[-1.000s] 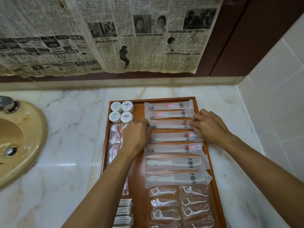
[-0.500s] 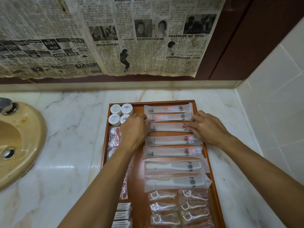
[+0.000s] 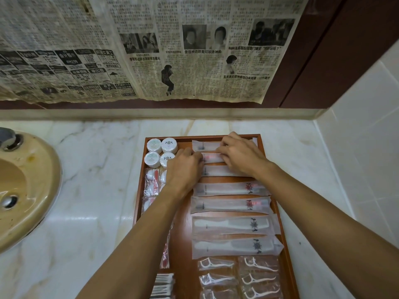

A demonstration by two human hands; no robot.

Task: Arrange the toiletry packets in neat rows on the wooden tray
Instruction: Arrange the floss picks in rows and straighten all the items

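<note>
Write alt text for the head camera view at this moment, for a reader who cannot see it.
Both hands, left hand and right hand, handle the second toothbrush packet from the far end of a wooden tray on a marble counter. Nearer rows hold comb packets and floss picks; round lidded jars sit far left.

The tray (image 3: 272,186) is smooth brown wood; the packets (image 3: 231,223) are cloudy plastic; the counter (image 3: 92,190) is shiny marble; the newspaper (image 3: 151,50) is old paper.

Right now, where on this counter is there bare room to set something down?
Bare white marble counter lies between the beige sink and the wooden tray, and right of the tray. The tray itself is crowded with packets under both hands.
</note>
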